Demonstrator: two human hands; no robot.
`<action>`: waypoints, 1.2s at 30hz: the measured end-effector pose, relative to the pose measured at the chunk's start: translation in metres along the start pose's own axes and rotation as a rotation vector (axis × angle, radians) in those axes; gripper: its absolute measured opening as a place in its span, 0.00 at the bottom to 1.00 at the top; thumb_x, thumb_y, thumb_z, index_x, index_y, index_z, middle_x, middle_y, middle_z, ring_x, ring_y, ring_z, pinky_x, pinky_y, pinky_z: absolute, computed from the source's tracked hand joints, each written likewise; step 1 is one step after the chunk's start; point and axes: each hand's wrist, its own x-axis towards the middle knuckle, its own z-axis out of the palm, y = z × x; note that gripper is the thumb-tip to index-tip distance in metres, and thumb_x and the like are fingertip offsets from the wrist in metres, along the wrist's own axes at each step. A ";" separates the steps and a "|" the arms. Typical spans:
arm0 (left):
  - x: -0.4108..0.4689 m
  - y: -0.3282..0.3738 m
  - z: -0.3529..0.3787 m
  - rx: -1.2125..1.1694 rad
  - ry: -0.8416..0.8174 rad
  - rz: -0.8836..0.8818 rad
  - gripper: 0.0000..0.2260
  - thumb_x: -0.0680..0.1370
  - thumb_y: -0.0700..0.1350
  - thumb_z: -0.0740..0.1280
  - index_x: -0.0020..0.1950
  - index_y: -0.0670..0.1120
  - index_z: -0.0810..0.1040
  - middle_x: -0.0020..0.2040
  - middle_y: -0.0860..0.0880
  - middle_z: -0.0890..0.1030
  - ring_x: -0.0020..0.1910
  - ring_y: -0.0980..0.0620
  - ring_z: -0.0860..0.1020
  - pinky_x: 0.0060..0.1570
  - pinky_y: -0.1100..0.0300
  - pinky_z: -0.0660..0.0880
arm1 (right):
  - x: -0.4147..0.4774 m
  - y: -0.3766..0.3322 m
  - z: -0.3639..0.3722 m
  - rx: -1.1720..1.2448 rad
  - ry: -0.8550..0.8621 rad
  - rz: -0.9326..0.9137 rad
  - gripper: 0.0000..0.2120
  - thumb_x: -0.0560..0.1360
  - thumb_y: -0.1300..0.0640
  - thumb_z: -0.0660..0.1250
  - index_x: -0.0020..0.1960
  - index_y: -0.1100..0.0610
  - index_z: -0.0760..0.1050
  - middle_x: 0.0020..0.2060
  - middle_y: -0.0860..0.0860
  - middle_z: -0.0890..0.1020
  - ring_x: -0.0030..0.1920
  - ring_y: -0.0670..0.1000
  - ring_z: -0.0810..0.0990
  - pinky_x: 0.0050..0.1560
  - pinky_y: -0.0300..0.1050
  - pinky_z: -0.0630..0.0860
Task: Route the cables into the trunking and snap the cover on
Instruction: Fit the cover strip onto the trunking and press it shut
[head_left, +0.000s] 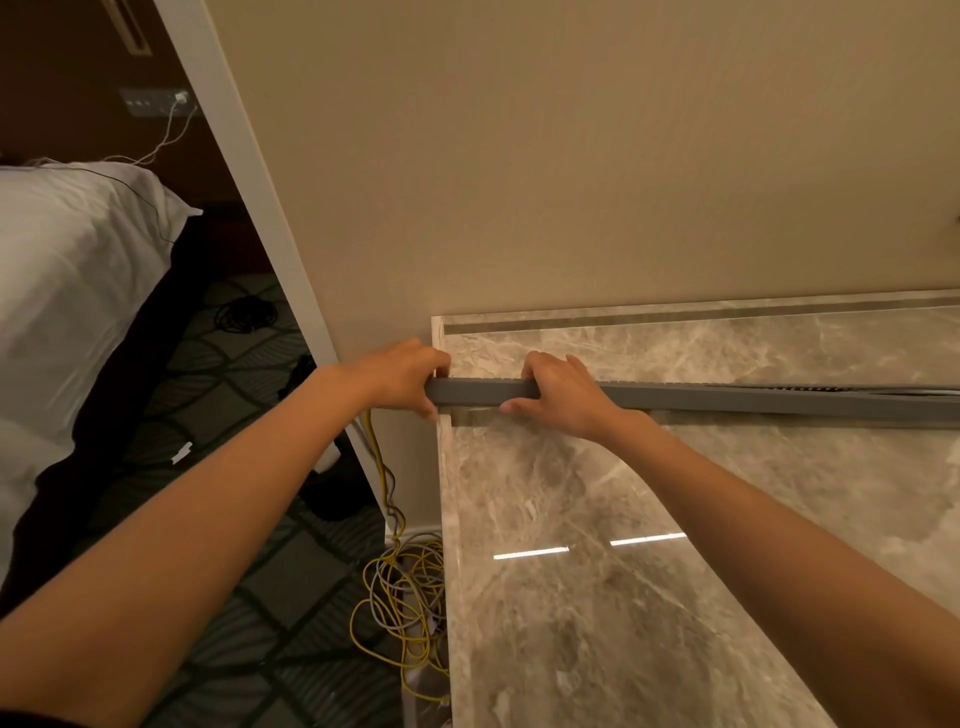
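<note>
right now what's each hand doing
Left hand: closed on the left end of the grey trunking.
Right hand: closed on the trunking, further along.

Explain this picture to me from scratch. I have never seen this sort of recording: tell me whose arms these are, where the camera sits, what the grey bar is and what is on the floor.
There is no machine here. A person wears a wide-angle camera on the head, so you look down along their own two bare arms. This is the only view.

The grey bar is plastic cable trunking, a long channel that lies across a marble countertop next to a beige wall. The left hand grips its near end at the counter's corner. The right hand is wrapped around it just beside. Farther right, the top looks not fully closed.

Yellow and grey cables drop from that end and lie in a loose coil on the patterned carpet. To the left is a bed with white bedding.
</note>
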 end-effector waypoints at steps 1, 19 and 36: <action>0.000 0.001 0.002 0.034 0.031 0.016 0.16 0.73 0.44 0.72 0.58 0.41 0.75 0.56 0.42 0.77 0.52 0.47 0.75 0.47 0.55 0.71 | 0.002 -0.001 -0.001 0.014 -0.005 -0.013 0.16 0.74 0.47 0.66 0.44 0.56 0.63 0.37 0.47 0.70 0.41 0.51 0.68 0.63 0.53 0.63; 0.004 0.005 -0.005 0.013 0.077 -0.029 0.14 0.70 0.42 0.74 0.52 0.39 0.76 0.46 0.48 0.70 0.45 0.50 0.69 0.40 0.60 0.65 | 0.007 -0.002 -0.011 0.188 -0.159 -0.004 0.17 0.75 0.51 0.66 0.56 0.59 0.64 0.46 0.54 0.75 0.46 0.55 0.74 0.46 0.48 0.71; 0.006 0.004 -0.008 -0.011 0.111 0.010 0.13 0.70 0.45 0.75 0.50 0.40 0.79 0.42 0.49 0.73 0.43 0.51 0.71 0.37 0.61 0.66 | 0.012 -0.023 -0.006 -0.224 -0.182 -0.233 0.13 0.81 0.55 0.55 0.58 0.64 0.69 0.54 0.62 0.78 0.49 0.60 0.75 0.43 0.47 0.64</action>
